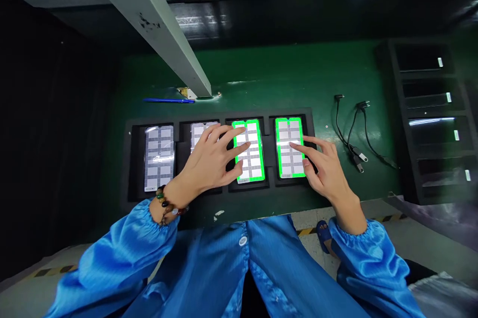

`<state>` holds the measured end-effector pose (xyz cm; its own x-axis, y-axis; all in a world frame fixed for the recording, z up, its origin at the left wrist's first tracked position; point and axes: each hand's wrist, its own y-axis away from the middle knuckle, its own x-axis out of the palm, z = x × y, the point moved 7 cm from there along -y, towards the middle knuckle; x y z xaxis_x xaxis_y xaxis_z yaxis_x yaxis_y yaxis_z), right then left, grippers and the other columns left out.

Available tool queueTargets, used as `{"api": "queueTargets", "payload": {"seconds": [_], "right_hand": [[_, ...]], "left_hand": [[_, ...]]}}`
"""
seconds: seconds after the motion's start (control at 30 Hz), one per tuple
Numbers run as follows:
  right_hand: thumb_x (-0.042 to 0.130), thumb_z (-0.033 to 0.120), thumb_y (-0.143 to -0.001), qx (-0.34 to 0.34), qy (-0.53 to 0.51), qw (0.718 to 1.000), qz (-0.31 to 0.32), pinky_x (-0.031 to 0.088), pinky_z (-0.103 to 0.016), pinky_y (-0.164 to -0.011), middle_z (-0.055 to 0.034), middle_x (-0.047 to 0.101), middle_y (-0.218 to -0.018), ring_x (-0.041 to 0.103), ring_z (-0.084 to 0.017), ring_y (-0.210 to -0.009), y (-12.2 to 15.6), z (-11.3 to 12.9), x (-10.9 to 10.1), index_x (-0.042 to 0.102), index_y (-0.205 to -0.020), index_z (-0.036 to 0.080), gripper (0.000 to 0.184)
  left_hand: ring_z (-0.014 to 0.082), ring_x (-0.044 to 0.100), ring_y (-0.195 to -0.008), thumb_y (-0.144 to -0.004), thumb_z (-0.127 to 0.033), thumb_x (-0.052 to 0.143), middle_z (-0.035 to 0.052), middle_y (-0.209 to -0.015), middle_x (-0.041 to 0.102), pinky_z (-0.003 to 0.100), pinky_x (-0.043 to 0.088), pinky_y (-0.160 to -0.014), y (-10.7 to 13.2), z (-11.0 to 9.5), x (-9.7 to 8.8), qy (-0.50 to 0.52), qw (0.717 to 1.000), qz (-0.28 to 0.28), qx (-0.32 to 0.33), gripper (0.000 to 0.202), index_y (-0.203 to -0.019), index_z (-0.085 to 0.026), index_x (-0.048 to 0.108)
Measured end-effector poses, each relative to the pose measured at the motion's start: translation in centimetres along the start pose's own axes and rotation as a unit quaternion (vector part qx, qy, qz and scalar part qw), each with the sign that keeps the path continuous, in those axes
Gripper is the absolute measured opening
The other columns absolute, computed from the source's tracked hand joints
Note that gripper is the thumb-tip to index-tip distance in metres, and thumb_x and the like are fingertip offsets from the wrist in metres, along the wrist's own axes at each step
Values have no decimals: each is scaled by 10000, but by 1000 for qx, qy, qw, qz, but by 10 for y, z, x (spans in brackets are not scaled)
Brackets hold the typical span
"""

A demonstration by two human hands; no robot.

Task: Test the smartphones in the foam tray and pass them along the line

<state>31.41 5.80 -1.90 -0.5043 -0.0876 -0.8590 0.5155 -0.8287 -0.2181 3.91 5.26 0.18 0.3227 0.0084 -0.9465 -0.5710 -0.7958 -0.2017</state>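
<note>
Four phones would be the full row, but I describe them singly: a black foam tray (197,197) holds several smartphones side by side, screens up. My left hand (211,156) is open, its fingers spread over the third smartphone (254,171), whose lit grid has a green border. It partly covers the second smartphone (196,131). My right hand (324,166) is open too, with a fingertip at the screen of the rightmost smartphone (287,159), also green-edged. The leftmost smartphone (159,151) shows a grey grid and has no hand on it.
A grey metal post (157,19) slants down to the green tabletop (284,74). By its foot lies a blue pen (169,101). Short black cables (349,144) lie to the right, beside a dark tray (407,159) of several dark-screened devices.
</note>
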Motion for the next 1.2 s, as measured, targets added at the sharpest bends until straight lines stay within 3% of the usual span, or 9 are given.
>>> {"api": "queueTargets", "payload": {"seconds": [0.2, 0.37, 0.53, 0.73, 0.87, 1.1, 1.2], "right_hand": [[500, 155, -1077, -10, -28, 999, 13, 470, -531, -1071, -70, 796, -1353, 642, -342, -1408, 42, 14, -4, 646, -1534, 301, 502], [501, 129, -1058, -23, -53, 998, 12, 465, -536, -1091, -52, 821, -1302, 639, -335, -1404, 62, 22, -3, 657, -1514, 285, 506], [494, 140, -1071, -8, -47, 999, 13, 458, -533, -1089, -43, 816, -1308, 626, -334, -1427, 57, 24, -1, 647, -1531, 309, 513], [455, 221, -1126, 46, -3, 999, 20, 407, -565, -1172, -87, 743, -1465, 538, -349, -1534, 16, 11, 6, 591, -1592, 286, 490], [452, 242, -1129, 47, 2, 999, 21, 398, -579, -1184, -107, 716, -1495, 500, -357, -1573, -1, 5, 7, 548, -1640, 291, 523], [491, 175, -1089, 2, -26, 1000, 4, 443, -547, -1123, -66, 787, -1343, 607, -337, -1448, 41, 19, 0, 595, -1605, 336, 550], [499, 160, -1075, 6, -32, 999, -1, 440, -554, -1123, -53, 800, -1314, 621, -337, -1422, 50, 28, 2, 588, -1611, 343, 574]], "left_hand": [[368, 641, -1343, -962, -293, 668, 88, -1538, 697, 634, 453, -1241, 22, -27, 1, 30, 999, 14, 26, 370, -1301, -265, 814], [345, 665, -1311, -971, -294, 653, 66, -1505, 726, 616, 468, -1230, 34, -44, 3, 58, 997, 16, 48, 333, -1250, -266, 833], [343, 659, -1306, -970, -281, 657, 68, -1497, 725, 617, 473, -1223, 38, -46, 3, 64, 997, 8, 35, 329, -1246, -279, 836], [358, 629, -1348, -989, -287, 640, 97, -1537, 684, 650, 446, -1232, 39, -40, 8, 56, 998, 18, 7, 385, -1338, -294, 803], [367, 616, -1360, -989, -285, 644, 113, -1546, 671, 660, 443, -1232, 37, -37, 10, 50, 999, 17, -4, 426, -1394, -292, 776], [344, 640, -1325, -983, -268, 651, 88, -1533, 695, 625, 456, -1230, 39, -46, 7, 72, 997, 10, 30, 343, -1276, -279, 827], [341, 649, -1312, -977, -254, 668, 85, -1495, 719, 625, 470, -1213, 43, -42, 5, 61, 998, -8, 9, 333, -1262, -292, 837]]}}
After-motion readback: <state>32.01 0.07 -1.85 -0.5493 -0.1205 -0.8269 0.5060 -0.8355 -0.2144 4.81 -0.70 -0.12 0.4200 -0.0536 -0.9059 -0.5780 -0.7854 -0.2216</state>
